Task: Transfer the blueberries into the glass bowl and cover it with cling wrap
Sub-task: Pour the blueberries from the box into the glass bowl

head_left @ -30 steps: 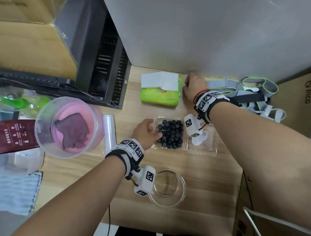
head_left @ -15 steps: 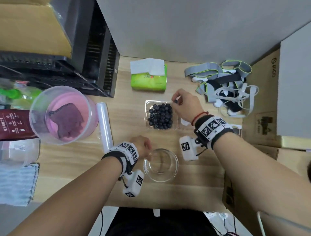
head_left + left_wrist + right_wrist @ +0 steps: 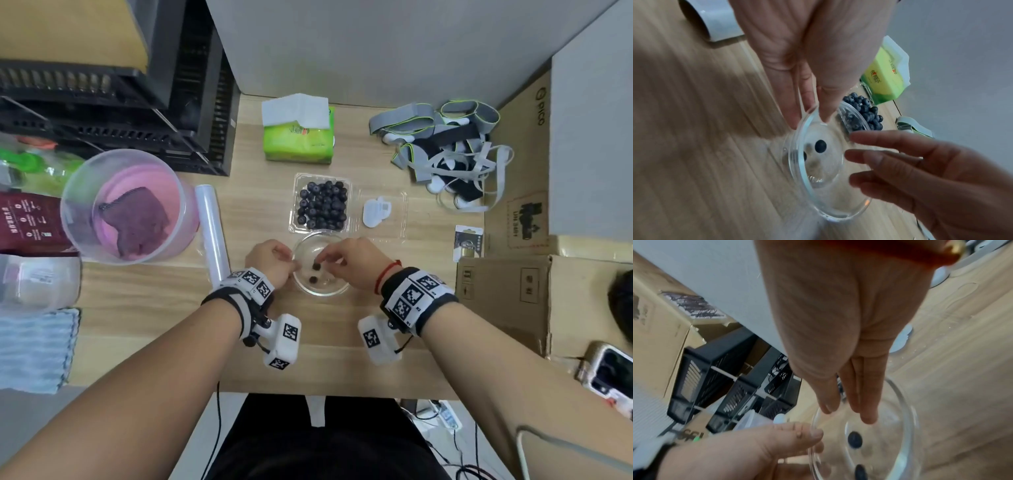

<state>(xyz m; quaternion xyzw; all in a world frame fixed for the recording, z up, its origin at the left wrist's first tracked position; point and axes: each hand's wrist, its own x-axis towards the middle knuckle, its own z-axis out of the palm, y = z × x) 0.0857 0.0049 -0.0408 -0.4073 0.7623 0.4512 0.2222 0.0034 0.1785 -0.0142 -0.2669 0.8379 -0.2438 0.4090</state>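
The glass bowl (image 3: pixel 337 287) stands on the wooden table just in front of the clear punnet of blueberries (image 3: pixel 322 205). Two blueberries (image 3: pixel 312 280) lie in the bowl, also seen in the left wrist view as blueberries (image 3: pixel 820 146) and in the right wrist view as blueberries (image 3: pixel 854 439). My left hand (image 3: pixel 295 265) pinches the bowl's left rim between thumb and fingers (image 3: pixel 795 112). My right hand (image 3: pixel 323 260) hovers over the bowl with straight fingers (image 3: pixel 865 402) and holds nothing. The cling wrap roll (image 3: pixel 211 233) lies left of the bowl.
The punnet's open lid (image 3: pixel 394 222) lies to its right with a white clip on it. A pink tub (image 3: pixel 85 178) with a purple cloth stands left, a green tissue pack (image 3: pixel 298 144) behind, grey straps (image 3: pixel 445 150) back right, a cardboard box (image 3: pixel 507 298) right, black crates (image 3: pixel 120 85) back left.
My left hand left the punnet and took the bowl's rim; the bowl now sits closer to the punnet. My right hand came from the punnet to over the bowl, where two berries now lie.
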